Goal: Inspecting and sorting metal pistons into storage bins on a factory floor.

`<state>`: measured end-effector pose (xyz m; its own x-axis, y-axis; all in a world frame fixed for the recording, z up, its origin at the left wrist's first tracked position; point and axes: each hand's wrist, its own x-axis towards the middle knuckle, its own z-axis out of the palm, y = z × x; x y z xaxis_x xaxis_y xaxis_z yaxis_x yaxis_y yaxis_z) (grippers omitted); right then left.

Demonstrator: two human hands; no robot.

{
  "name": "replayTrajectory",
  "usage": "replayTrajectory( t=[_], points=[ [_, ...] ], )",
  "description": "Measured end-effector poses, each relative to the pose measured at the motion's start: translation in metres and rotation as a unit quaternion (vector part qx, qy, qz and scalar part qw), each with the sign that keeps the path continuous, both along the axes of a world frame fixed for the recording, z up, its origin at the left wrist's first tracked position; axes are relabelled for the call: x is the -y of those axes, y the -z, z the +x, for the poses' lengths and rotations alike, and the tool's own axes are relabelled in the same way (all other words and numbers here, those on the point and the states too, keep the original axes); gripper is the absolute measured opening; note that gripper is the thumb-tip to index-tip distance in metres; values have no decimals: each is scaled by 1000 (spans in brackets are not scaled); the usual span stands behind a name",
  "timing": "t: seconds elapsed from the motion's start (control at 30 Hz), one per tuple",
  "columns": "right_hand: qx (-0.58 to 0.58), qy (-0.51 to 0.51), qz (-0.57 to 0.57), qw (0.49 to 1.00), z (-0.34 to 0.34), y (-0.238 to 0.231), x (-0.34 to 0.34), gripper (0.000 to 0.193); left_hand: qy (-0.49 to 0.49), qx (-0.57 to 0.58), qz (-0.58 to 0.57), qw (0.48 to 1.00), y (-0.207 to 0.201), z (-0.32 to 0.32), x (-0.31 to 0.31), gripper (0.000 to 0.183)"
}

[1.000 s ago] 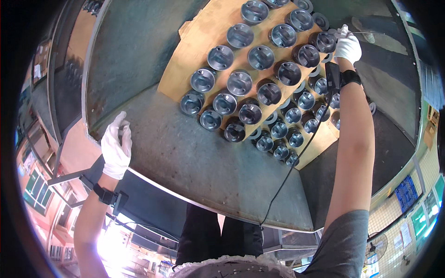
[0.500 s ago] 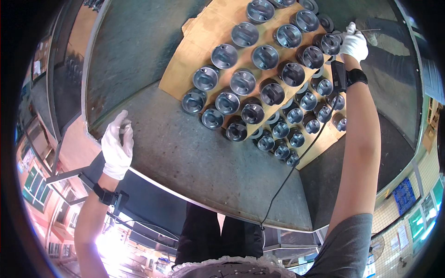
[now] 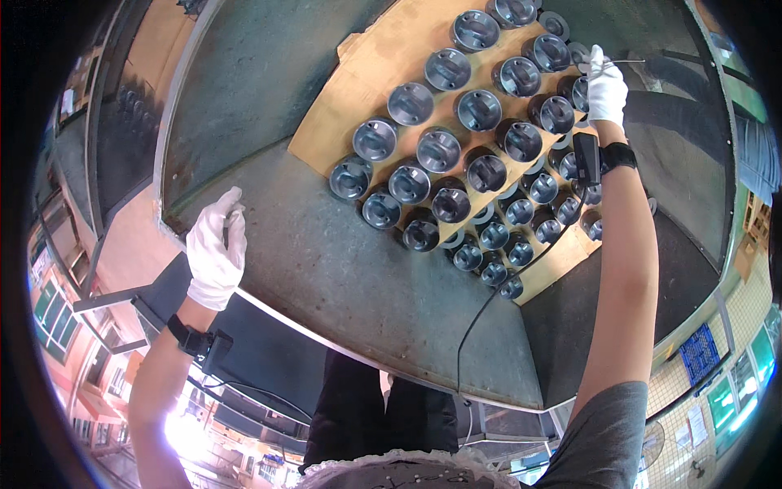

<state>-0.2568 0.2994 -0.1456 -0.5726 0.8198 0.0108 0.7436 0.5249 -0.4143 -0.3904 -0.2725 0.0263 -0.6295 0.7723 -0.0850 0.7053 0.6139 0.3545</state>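
My right hand (image 3: 607, 88), in a white glove, is at the far right of the metal bin, beside the far rows of dark grey cup-shaped metal parts (image 3: 410, 103). Its fingers are closed round a thin metal rod (image 3: 630, 61) that sticks out to the right; the rod's other end is hidden. The parts stand in rows on a brown cardboard sheet (image 3: 322, 134), hollow side up, each with a bar-like shape inside. My left hand (image 3: 216, 248), also gloved, hovers at the bin's near left edge. Its fingers are loosely bent and apart, holding nothing.
The grey metal bin (image 3: 326, 269) has raised walls at left and right. Another level of similar parts (image 3: 494, 235) stands lower, at the right. A black cable (image 3: 481, 314) runs from the right wrist device (image 3: 588, 159) over the near rim. Flat grey rings (image 3: 553, 24) lie among the parts.
The whole view has shifted a little, so the parts appear farther right. My right hand has come slightly left and nearer the parts with the rod still in it. My left hand keeps its pose.
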Motion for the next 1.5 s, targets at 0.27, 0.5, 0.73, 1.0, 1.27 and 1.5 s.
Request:
replayTrajectory(
  t=[0.27, 0.5, 0.73, 1.0, 1.27, 1.5],
  points=[
    [-83, -31, 88, 992, -40, -1, -10, 53, 0, -13, 6, 1000, -2, 1, -1, 34],
    [-178, 21, 8, 984, -65, 3, -5, 47, -7, 0, -20, 1000, -4, 0, 6, 32],
    [-52, -9, -126, 991, -58, 24, -28, 50, -3, -10, 12, 1000, 2, 0, 1, 31],
    [-98, 2, -75, 992, -61, 22, -19, 49, -8, -19, 24, 999, 4, 2, 3, 32],
    [-60, 2, 41, 997, -62, 44, -17, 52, -5, -25, 12, 1000, 0, -1, 8, 30],
    [-106, -24, -79, 991, -53, 75, -54, 50, -3, -34, 47, 998, 4, 1, 3, 30]
  ],
)
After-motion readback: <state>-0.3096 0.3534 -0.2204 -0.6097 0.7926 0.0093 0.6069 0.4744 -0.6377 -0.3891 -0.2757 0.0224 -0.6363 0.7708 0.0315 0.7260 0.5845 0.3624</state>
